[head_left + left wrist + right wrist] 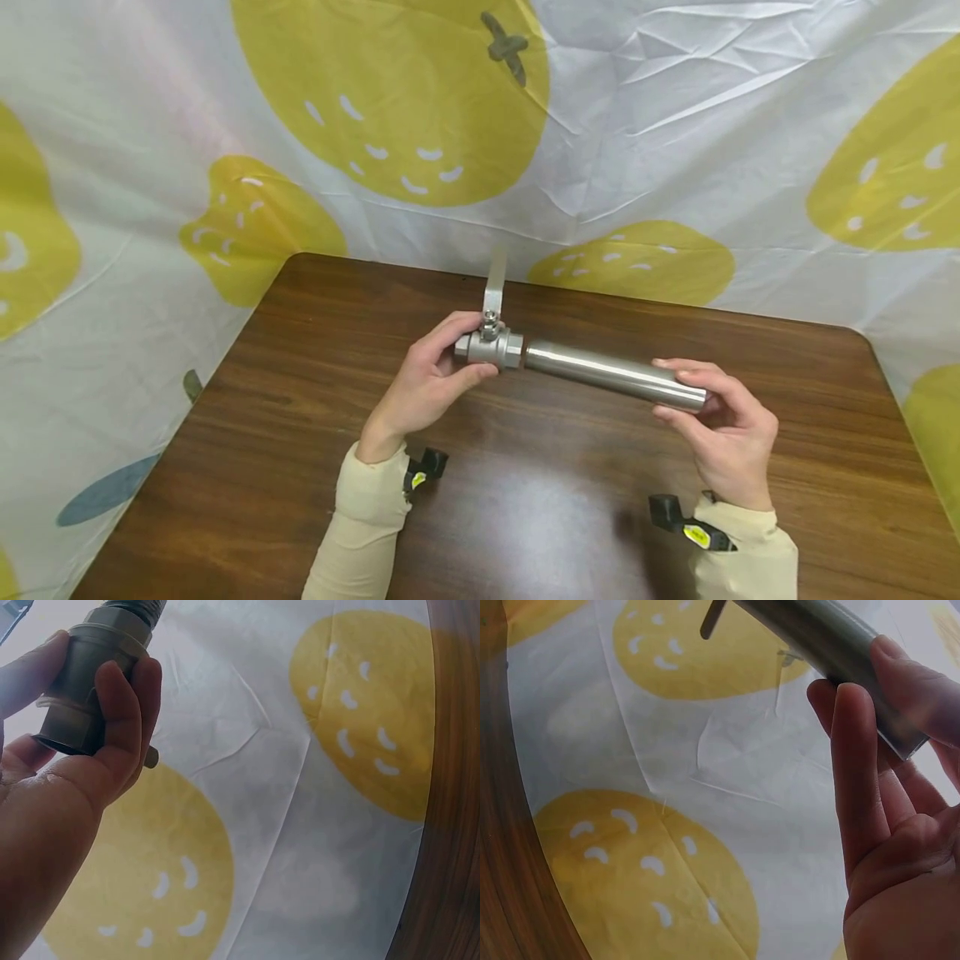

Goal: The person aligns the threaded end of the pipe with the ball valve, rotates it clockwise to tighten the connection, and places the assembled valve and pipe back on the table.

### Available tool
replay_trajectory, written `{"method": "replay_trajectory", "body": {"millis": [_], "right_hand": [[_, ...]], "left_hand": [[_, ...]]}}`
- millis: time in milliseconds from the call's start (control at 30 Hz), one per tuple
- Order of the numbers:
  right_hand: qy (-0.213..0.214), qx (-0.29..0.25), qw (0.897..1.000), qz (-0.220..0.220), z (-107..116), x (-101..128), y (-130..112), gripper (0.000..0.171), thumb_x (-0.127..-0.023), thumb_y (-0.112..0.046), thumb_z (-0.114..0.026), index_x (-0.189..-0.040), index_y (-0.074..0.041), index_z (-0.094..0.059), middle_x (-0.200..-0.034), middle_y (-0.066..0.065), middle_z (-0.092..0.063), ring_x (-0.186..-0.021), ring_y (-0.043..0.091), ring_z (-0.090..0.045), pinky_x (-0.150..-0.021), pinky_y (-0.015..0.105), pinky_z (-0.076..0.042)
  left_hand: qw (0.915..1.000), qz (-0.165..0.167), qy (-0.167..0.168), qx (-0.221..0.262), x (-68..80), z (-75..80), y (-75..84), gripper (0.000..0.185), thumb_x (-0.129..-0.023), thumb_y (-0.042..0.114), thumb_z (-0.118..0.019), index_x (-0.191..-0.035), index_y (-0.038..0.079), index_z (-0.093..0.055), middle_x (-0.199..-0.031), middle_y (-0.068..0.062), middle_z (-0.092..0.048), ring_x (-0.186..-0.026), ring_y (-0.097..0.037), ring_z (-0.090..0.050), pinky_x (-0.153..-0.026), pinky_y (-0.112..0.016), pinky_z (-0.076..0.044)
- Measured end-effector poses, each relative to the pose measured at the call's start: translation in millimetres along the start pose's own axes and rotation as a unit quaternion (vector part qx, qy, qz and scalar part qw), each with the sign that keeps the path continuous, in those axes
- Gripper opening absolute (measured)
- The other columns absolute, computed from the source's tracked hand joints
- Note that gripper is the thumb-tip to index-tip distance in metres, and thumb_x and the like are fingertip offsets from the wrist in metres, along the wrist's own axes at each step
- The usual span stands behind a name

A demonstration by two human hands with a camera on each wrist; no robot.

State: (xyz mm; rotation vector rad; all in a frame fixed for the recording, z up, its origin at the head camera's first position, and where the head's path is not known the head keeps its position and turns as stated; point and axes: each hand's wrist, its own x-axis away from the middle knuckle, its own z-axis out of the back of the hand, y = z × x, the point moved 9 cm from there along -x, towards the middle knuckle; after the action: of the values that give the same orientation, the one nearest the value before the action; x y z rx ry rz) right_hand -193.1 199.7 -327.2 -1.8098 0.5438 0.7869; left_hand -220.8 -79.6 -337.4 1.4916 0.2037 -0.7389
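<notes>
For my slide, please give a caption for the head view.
Above a wooden table, the left hand grips a metal valve while the right hand holds its steel pipe.

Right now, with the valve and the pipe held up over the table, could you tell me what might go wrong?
1. The right hand holds the pipe only at its far end, fingers fairly straight; it could slip and drop onto the table.
2. If pipe and valve are barely joined, the long pipe may tilt and bind or separate.
3. The valve's handle sticks up beside the left hand; turning the valve might knock it against the fingers.
</notes>
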Motion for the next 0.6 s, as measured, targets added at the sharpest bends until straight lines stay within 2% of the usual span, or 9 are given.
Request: {"method": "replay_trajectory", "body": {"millis": [600], "right_hand": [[-0.009,-0.004,1.000,0.005,-4.4,-0.5,-0.6,0.040,-0.064,0.026,-0.074,-0.099,0.026,-0.054,-0.107,0.027,-0.068,-0.103,0.032,-0.067,-0.078,0.025,-0.058]], "left_hand": [[0.9999,-0.002,-0.008,0.006,-0.9,-4.0,-0.8,0.045,-0.085,-0.002,-0.069,-0.124,-0.012,-0.049,-0.122,-0.028,-0.052,-0.105,-0.013,-0.054,-0.089,-0.021,-0.051]]}}
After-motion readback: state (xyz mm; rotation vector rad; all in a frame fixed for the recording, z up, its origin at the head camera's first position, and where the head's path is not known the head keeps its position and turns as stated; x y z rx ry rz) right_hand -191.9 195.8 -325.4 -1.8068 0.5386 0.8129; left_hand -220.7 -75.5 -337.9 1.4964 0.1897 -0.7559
